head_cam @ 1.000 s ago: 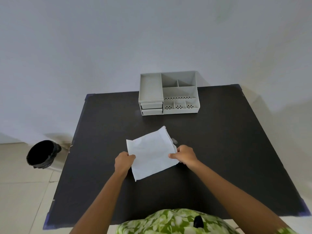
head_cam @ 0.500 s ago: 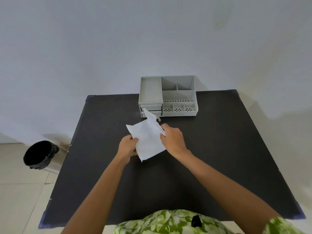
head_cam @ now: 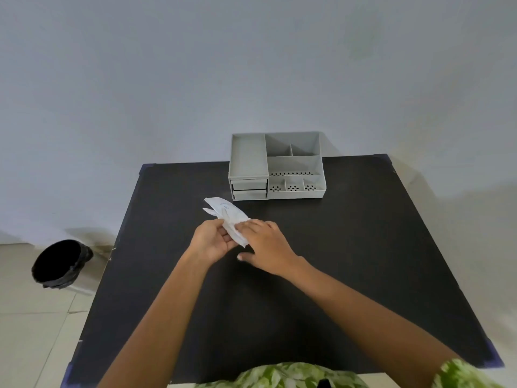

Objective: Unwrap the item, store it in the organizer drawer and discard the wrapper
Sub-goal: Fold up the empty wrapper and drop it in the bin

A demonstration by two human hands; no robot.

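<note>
Both hands are working over the black surface (head_cam: pixel 363 247), on the near side of the grey organizer (head_cam: pixel 277 166), slightly left of its drawer stack.

Left hand (head_cam: pixel 211 242): palm up, fingers curled, gripping the lower end of the white paper wrapper (head_cam: pixel 228 217). Right hand (head_cam: pixel 265 246): palm down, fingers loosely spread and lying on the wrapper's right edge; thumb is hanging free toward the surface. Cannot tell whether the right hand is pinching anything under its fingers.

Wrapper is bunching into a long crumpled strip. Its long axis is running from between the hands up and left, the free end pointing toward the organizer's left front corner. The item itself is not showing; it is either inside the folds or under the right hand — cannot tell which.

Key relation: the two organizer drawers (head_cam: pixel 249 189) are lying straight beyond the hands, both looking closed. The right hand is the nearer one to them by a little; judgement: it would pull a drawer while the left keeps the paper.

Containers: the organizer's open top compartments are looking empty. Drawer contents hidden. A black-lined bin (head_cam: pixel 60 263) is standing on the floor, well left of the organizer and off the surface's left edge; the interior is too dark to read.

Judgement: unwrapping step is in hand; storing and discarding not yet done.
</note>
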